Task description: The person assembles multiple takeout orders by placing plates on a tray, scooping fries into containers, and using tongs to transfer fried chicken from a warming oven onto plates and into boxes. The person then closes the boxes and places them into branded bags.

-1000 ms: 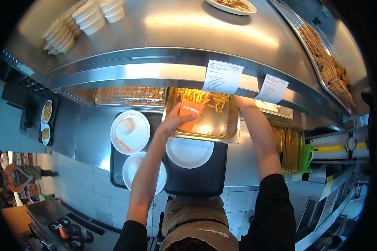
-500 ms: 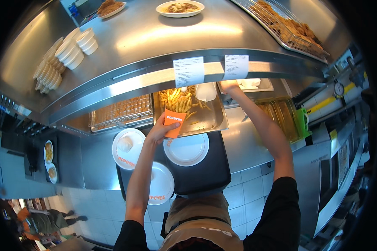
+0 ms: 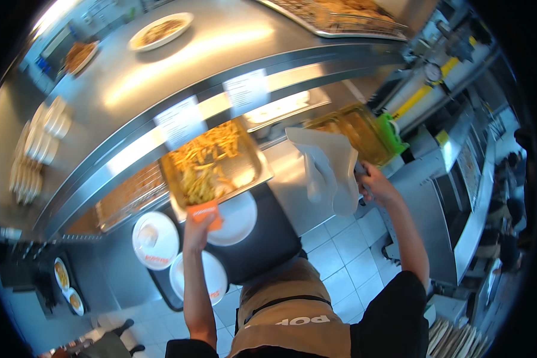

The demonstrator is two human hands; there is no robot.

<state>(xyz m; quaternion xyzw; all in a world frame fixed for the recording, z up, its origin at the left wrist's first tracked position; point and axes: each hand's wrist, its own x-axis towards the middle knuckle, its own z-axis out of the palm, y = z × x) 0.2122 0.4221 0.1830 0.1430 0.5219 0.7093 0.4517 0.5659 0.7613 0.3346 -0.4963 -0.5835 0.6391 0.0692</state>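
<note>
My left hand is wrapped round an orange fry carton, with fries showing at its top edge. The carton is at the near edge of a metal pan, where more loose fries lie. Off to the right, my right hand grips the dark handle of a white fry scoop, blurred by motion. The scoop hangs over the counter, apart from the pan; no fries show in it. Just below the carton is a white plate on a black tray.
Two more white plates are on the tray; one bears a small pale item. Above the pan runs a steel shelf with paper slips, stacked white cups and a pasta dish. An amber bin stands at the right.
My right hand has come back from under the shelf and swung right and nearer, bringing the scoop out of the pan. My left hand still holds the carton. The whole view has tilted.
</note>
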